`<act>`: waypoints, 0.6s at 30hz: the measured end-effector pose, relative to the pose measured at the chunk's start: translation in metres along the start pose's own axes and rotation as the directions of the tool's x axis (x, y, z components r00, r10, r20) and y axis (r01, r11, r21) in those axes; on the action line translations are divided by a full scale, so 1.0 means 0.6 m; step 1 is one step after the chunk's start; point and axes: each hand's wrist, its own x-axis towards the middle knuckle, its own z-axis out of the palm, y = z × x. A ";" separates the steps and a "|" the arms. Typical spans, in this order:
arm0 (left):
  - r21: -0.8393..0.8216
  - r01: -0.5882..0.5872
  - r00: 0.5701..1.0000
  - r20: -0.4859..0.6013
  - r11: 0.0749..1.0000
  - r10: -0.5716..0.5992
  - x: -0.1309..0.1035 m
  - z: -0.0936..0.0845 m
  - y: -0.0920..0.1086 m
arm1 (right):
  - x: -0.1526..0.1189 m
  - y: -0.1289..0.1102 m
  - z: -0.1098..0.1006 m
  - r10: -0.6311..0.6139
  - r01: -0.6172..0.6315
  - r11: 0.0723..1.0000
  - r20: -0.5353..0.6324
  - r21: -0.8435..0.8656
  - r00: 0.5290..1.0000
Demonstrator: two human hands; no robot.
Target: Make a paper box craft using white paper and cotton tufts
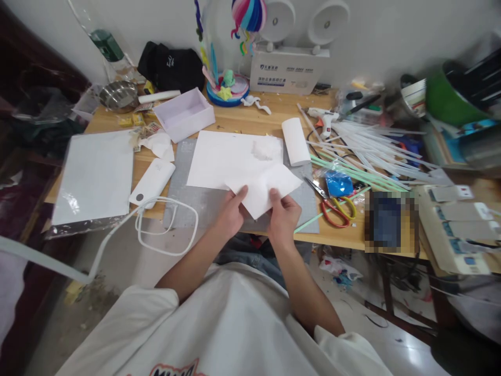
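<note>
White paper piece point(260, 194), near and in front of Chinese lettering point(278, 81) on far white twin-lamp unit point(288, 75); held over grey mat point(211, 202), pinched by left grip point(230, 216) and right grip point(285, 217), thumbs point(240, 196) uppermost.

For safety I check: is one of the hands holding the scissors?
No, the scissors lie beside the right hand, which grips the white paper together with the left hand.

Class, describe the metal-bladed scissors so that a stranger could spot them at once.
On the light wooden table, find the flat grey mat in front of the person. Across the mat's right edge, beside the person's right hand, lie the scissors. One yellow and one orange-red handle loop set them apart from the pale green stick and shiny blue packet nearby.
</note>
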 end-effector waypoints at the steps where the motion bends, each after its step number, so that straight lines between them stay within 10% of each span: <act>1: -0.005 -0.014 0.999 -0.037 1.000 0.014 0.005 0.003 -0.002 | -0.006 0.004 -0.003 0.002 -0.002 1.000 0.023 -0.030 1.000; 6: 0.039 0.014 0.997 -0.078 0.999 -0.011 0.026 -0.017 0.025 | -0.004 -0.026 -0.087 -0.094 0.155 0.916 0.177 -0.369 0.980; 9: 0.102 0.052 0.997 -0.053 0.993 -0.047 0.026 -0.041 0.050 | 0.018 -0.070 -0.174 -0.459 0.429 0.495 0.192 -0.756 0.867; 12: 0.165 0.105 0.994 -0.033 0.981 -0.101 0.020 -0.061 0.067 | 0.047 -0.103 -0.242 -0.477 0.449 0.044 0.376 -0.892 0.794; 18: 0.199 0.174 0.984 -0.066 0.965 -0.164 0.012 -0.070 0.079 | 0.094 -0.111 -0.267 -0.270 0.506 -0.280 0.573 -0.816 0.774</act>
